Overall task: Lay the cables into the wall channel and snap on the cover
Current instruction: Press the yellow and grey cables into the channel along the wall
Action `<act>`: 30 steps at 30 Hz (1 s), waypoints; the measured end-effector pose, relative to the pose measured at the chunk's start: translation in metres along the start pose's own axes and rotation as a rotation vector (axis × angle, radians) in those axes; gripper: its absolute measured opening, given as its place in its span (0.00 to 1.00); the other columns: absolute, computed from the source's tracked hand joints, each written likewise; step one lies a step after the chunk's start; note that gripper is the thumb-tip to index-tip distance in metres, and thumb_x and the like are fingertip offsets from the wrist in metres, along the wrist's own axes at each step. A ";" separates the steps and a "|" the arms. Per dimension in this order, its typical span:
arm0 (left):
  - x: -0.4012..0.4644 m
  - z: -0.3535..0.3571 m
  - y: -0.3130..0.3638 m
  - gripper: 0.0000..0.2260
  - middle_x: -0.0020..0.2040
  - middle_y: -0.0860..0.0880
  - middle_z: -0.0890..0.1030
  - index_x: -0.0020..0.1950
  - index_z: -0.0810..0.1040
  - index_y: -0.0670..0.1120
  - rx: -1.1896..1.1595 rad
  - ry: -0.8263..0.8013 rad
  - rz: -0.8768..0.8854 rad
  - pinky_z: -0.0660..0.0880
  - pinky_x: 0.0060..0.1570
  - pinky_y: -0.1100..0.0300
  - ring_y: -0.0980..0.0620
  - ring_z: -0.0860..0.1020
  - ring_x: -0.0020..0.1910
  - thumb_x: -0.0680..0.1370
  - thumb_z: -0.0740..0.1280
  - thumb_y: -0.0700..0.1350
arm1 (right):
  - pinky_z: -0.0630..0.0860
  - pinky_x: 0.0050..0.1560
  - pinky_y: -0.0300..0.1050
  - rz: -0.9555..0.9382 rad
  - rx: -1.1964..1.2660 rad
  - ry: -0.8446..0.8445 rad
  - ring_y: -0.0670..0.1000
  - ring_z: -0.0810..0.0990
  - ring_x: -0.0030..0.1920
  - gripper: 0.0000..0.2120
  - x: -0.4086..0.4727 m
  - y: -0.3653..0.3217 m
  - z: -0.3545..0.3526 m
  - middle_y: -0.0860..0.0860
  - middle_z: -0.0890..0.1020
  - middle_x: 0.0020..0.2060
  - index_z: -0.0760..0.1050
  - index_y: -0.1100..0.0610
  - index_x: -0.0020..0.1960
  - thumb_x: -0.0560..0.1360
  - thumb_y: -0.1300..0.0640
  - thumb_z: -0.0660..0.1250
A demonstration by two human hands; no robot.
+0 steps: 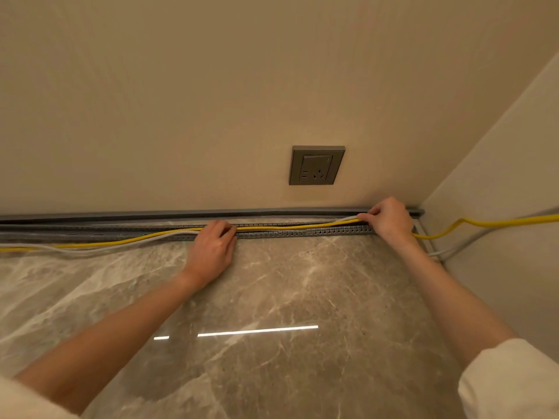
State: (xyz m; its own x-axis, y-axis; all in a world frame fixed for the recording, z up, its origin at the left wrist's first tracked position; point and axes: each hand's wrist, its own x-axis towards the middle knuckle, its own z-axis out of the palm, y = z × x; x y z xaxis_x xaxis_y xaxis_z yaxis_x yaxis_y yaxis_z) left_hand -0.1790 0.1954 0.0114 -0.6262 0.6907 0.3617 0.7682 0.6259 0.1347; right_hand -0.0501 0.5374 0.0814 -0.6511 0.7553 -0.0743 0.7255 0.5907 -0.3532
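A grey slotted wall channel runs along the foot of the wall, its open side facing me. A yellow cable and a white-grey cable run along it. Between my hands the cables sit in the channel; left of my left hand they sag out onto the floor. My left hand pinches the cables at the channel's middle. My right hand pinches them near the corner. A long grey strip, possibly the cover, lies against the wall just above the channel.
A grey wall socket sits above the channel. A side wall closes the corner on the right, where the yellow cable and a grey cable trail off. The glossy marble floor spreads in front.
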 end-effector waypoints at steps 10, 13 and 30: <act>0.003 -0.007 0.020 0.15 0.45 0.47 0.81 0.46 0.80 0.45 0.205 -0.129 -0.069 0.67 0.55 0.50 0.45 0.76 0.49 0.72 0.60 0.53 | 0.74 0.42 0.49 0.129 -0.081 -0.015 0.62 0.81 0.49 0.24 -0.001 -0.003 0.003 0.62 0.83 0.46 0.80 0.64 0.46 0.64 0.44 0.77; 0.016 -0.004 0.041 0.14 0.53 0.45 0.81 0.53 0.79 0.44 0.154 -0.133 0.051 0.69 0.58 0.50 0.45 0.75 0.54 0.74 0.61 0.50 | 0.75 0.44 0.49 0.125 -0.115 -0.027 0.62 0.81 0.51 0.25 0.000 -0.005 0.004 0.62 0.82 0.49 0.80 0.64 0.48 0.65 0.44 0.77; 0.091 0.053 0.146 0.24 0.72 0.46 0.66 0.72 0.63 0.44 0.008 -0.326 0.378 0.62 0.68 0.49 0.44 0.63 0.69 0.78 0.58 0.52 | 0.70 0.57 0.51 0.169 -0.189 -0.039 0.59 0.80 0.57 0.28 0.013 -0.002 0.017 0.58 0.82 0.54 0.76 0.59 0.54 0.63 0.43 0.77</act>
State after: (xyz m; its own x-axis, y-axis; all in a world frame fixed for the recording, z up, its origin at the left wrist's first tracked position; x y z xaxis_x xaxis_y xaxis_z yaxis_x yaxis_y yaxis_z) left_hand -0.1309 0.3684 0.0153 -0.3143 0.9463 0.0764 0.9492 0.3119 0.0420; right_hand -0.0639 0.5407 0.0654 -0.5226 0.8384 -0.1550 0.8511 0.5023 -0.1526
